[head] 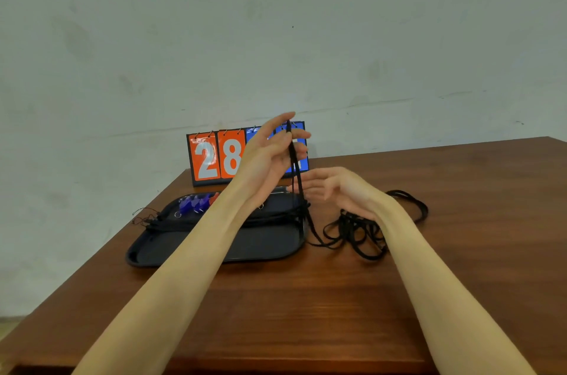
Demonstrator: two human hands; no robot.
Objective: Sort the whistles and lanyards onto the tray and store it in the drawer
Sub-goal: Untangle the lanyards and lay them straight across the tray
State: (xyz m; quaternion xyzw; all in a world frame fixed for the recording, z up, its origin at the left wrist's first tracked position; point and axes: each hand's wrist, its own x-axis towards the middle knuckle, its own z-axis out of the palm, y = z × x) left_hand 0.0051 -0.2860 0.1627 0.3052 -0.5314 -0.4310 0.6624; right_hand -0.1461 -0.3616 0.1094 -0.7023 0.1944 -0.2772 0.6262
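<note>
A black tray (214,255) lies on the wooden table. Several blue whistles (191,204) and a red one (214,197) sit in its far left corner, with straightened black lanyards (171,222) laid across its middle. My left hand (270,153) is raised above the tray, fingers pinching a black lanyard (297,172) that hangs down to the tray's right edge. My right hand (334,190) hovers palm-up beside the hanging strand, fingers apart, holding nothing. A tangled heap of black lanyards (359,236) lies on the table right of the tray, partly hidden by my right wrist.
A flip scoreboard (214,156) with orange 2 and 8 cards and blue cards stands at the table's far edge behind the tray. The table (306,307) ends at a drop on the left; a plain wall rises behind.
</note>
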